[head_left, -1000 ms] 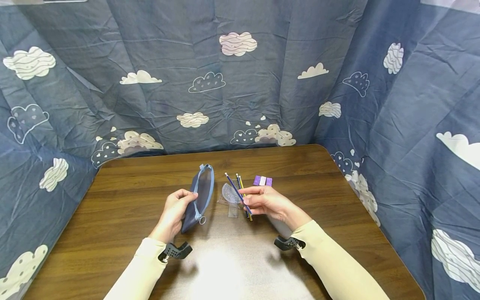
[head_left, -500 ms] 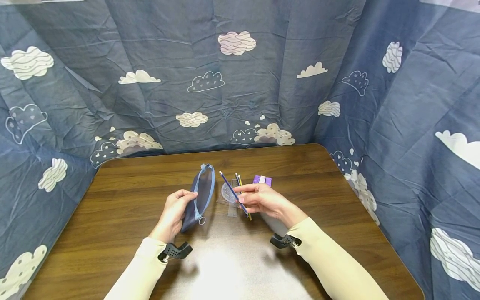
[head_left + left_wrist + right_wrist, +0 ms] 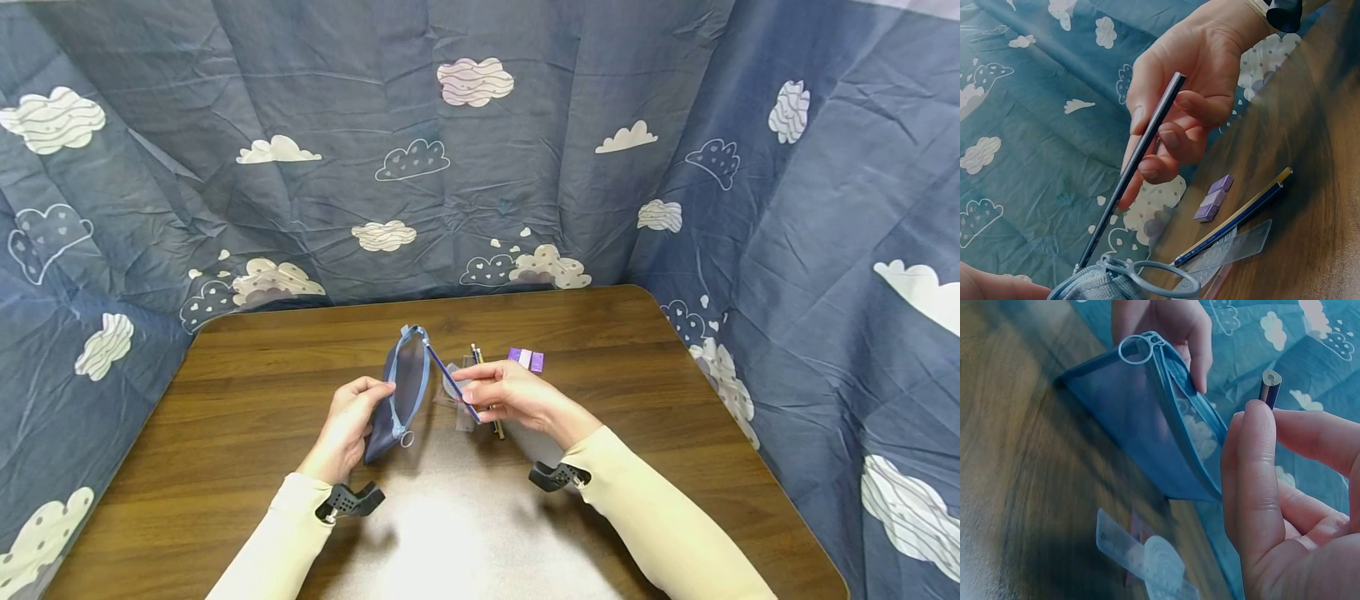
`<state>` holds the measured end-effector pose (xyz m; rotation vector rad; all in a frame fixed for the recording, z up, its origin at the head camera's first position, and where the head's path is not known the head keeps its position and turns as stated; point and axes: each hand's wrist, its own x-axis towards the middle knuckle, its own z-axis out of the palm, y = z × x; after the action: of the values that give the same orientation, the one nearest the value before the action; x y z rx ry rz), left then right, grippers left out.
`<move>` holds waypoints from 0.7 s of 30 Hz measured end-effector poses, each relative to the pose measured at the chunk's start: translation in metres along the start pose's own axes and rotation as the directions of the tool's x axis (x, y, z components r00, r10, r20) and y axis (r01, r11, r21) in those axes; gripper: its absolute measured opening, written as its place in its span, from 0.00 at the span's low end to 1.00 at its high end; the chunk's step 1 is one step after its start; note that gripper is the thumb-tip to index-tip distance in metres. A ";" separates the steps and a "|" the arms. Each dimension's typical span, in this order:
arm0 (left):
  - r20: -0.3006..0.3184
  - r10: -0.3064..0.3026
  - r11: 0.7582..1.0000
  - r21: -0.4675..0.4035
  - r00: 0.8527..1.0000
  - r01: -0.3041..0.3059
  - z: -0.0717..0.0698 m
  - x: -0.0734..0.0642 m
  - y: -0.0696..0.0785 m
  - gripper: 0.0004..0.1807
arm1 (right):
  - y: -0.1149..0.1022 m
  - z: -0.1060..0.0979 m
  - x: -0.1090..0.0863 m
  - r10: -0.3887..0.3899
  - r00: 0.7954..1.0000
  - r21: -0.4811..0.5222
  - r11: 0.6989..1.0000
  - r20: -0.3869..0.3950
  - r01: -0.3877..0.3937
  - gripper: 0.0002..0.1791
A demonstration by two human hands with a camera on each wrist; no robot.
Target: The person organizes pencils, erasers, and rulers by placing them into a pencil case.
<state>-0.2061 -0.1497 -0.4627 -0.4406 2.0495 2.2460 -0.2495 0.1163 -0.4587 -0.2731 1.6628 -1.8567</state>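
Nearest us, black bands (image 3: 349,503) sit at the cuffs of our pale yellow sleeves (image 3: 273,533). Our left hand (image 3: 349,427) pinches one side of a blue pouch (image 3: 408,385), its mouth unzipped. The fingers of our right hand (image 3: 525,395) grip a dark blue pencil (image 3: 444,368), its white-capped end at the pouch's far rim; we cannot tell whether they touch. Beside and beneath that hand, a clear ruler (image 3: 465,419), a protractor (image 3: 452,385) and two more pencils (image 3: 1257,197) lie on the desk (image 3: 262,400). Behind them sits a purple-and-white block (image 3: 526,359), then a cloud-patterned curtain (image 3: 337,200).
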 end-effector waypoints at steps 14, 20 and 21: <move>0.019 -0.008 1.000 -0.009 1.000 0.008 0.001 0.000 0.002 0.07 | -0.009 0.015 0.013 -0.002 1.000 -0.031 1.000 0.010 0.003 0.29; 0.019 -0.025 1.000 0.009 1.000 0.025 0.001 0.002 0.001 0.08 | -0.010 0.018 0.018 0.013 1.000 -0.023 1.000 0.019 -0.012 0.29; 0.019 -0.024 1.000 0.009 1.000 0.024 0.001 0.003 0.000 0.08 | -0.011 0.018 0.019 0.013 1.000 -0.026 1.000 0.019 -0.012 0.29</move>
<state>-0.2089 -0.1495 -0.4629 -0.4389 2.0334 2.2176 -0.2579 0.0903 -0.4498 -0.2897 1.6730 -1.8189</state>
